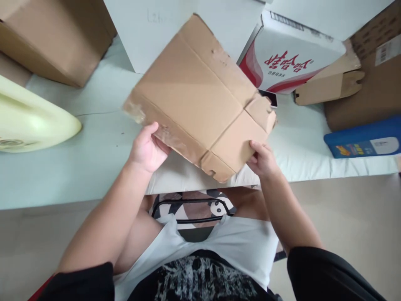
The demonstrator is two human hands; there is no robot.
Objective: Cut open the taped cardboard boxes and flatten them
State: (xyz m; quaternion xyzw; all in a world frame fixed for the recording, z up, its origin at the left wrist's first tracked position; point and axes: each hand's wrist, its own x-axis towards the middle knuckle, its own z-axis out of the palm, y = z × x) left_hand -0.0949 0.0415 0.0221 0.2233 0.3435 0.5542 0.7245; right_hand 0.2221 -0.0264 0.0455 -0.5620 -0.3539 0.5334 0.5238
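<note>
A flattened brown cardboard box [200,92] is held up at a slant over the table's front part, with creases, torn edges and strips of clear tape along its lower left side. My left hand [150,146] grips that taped edge, thumb on top and fingers underneath. At the lower right flap my right hand [261,159] pinches the cardboard between thumb and fingers. The fingers beneath the sheet are partly hidden. Just behind the flap's torn end, a dark phone-like object [272,98] lies partly covered.
Behind stand a white-and-red carton [291,58] and a large white box [150,37]. Brown boxes [59,37] are at the back left, more cardboard [332,85] at the right. A pale yellow object [34,121] is at the left, a blue package [365,138] on the right of the table [103,175].
</note>
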